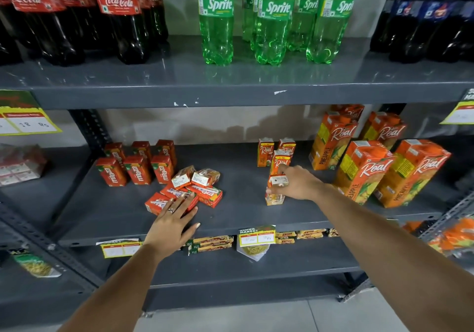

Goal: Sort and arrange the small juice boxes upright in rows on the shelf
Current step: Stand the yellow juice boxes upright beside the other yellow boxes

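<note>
On the grey middle shelf (pixel 243 218), several small red Maaza boxes (pixel 138 168) stand upright in two rows at the left. A loose heap of small boxes (pixel 197 186) lies flat just right of them. My left hand (pixel 173 225) rests flat, fingers spread, on the heap's front boxes. Three small Real boxes (pixel 278 153) stand upright further right. My right hand (pixel 298 182) grips a small Real box (pixel 275 190) standing upright on the shelf in front of them.
Large Real pineapple cartons (pixel 364 170) stand close to the right of my right hand. Cola and Sprite bottles (pixel 272 21) fill the shelf above. Price tags (pixel 257 236) hang on the shelf's front edge. Noodle packs (pixel 210 244) lie on the shelf below.
</note>
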### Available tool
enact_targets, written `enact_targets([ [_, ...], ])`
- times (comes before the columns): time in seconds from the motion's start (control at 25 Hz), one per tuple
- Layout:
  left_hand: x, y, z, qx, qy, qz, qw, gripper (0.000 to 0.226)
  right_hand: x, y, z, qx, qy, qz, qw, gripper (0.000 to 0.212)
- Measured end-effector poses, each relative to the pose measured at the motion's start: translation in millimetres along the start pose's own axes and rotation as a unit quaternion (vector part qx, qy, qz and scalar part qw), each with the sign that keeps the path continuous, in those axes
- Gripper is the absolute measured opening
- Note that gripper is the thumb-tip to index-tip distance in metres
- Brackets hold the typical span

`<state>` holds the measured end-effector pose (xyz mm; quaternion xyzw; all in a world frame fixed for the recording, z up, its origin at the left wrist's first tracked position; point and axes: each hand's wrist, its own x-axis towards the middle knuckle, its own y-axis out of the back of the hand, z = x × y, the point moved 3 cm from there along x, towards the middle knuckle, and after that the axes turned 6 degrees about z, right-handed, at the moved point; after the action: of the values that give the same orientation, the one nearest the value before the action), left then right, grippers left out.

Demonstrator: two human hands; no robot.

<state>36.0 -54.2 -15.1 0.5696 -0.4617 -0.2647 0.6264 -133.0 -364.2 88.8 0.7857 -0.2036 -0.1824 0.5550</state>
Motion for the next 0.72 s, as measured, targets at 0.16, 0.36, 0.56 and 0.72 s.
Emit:
enact_targets([
  [0.16, 0.0, 2.8, 0.3, 0.001, 0.007, -0.002, 1.000, 0.064, 6.3, 10.9, 2.7, -0.016, -0.003, -0.013, 1.000, 0.071],
  [0.36, -0.3, 4.1, 1.6, -0.001, 0.011, -0.005, 1.000, 0.069, 5.6, 15.0, -12.9, -0.067, -0.045, 0.016, 0.997, 0.070],
  [0.56, 0.8, 1.8, 0.9, 0.003, 0.011, 0.000, 1.000, 0.064, 14.6, 16.9, -17.1, -0.039, -0.065, -0.010, 0.997, 0.043],
  [0.72, 0.5, 2.0, -0.7, -0.006, 0.010, -0.001, 1.000, 0.065, 14.1, 21.0, -19.1, -0.019, -0.031, -0.083, 0.996, 0.043],
])
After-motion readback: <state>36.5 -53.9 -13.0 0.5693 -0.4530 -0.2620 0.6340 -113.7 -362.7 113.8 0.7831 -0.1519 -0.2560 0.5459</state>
